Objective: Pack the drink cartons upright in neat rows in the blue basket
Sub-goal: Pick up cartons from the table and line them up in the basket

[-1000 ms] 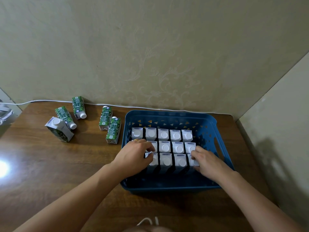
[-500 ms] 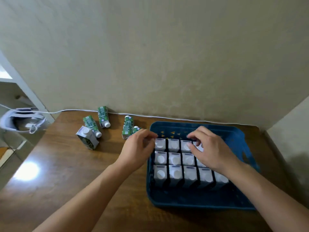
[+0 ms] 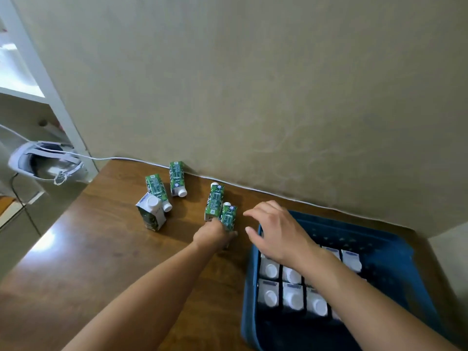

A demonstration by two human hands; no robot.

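**Now for the nearest loose carton, then into the basket**

Left hand at the near end of the closest lying carton, centre of the frame, touching it. Fingers hidden under the knuckles, so no telling whether wrapped round it yet. Right hand spread and relaxed, holding nothing, hovering over the upper-left corner of the blue basket.

Judged best: close round the carton's long sides, not the cap end, and turn it cap-up during the lift. Take care not to nudge its neighbour, lying just beside it. Carry across the basket's left rim high enough to pass over the packed cartons, standing cap-up in rows at lower right. Lower straight down into whatever slot remains; forearm hiding part of the rows, so not clear which. Likely use for the free hand: steadying the standing rows against tipping.

Room to move:
- Bare brown table at lower left, well apart from everything.
- Three more cartons at upper centre: two lying, one standing askew.
- White cable along the wall's foot, close behind the cartons; better not to sweep back into it.
- Table's left edge near a white headset at far left.
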